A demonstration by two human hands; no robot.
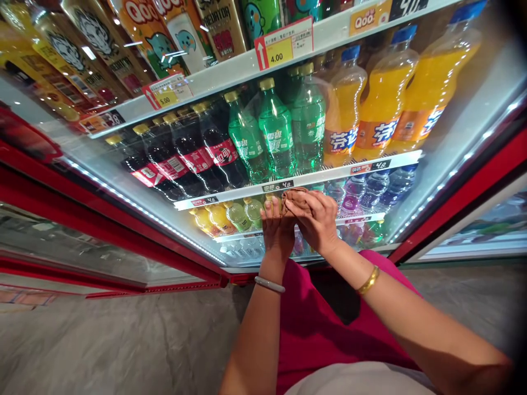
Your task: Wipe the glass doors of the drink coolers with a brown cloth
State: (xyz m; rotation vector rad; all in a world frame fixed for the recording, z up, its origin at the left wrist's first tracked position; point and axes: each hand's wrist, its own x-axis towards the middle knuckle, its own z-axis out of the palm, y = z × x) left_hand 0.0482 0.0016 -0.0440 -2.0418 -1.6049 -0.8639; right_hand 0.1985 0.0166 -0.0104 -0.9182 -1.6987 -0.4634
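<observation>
A crumpled brown cloth (297, 201) is held between my two hands, in front of the lower shelves of a lit drinks cooler. My left hand (278, 227) has its fingers against the cloth's left side. My right hand (319, 219) is wrapped round the cloth's right side. Just above the hands runs the white edge of the middle shelf (329, 176). Green bottles (276, 131) stand upright on it, with dark cola bottles (193, 151) to their left and orange soda bottles (379, 109) to their right.
Cans and price tags (284, 46) line the upper shelf. Yellow and clear bottles (220, 216) fill the shelf below. A red-framed glass door (82, 241) stands at the left, and a red frame post (436, 219) at the right. Grey concrete floor (164, 340) lies below.
</observation>
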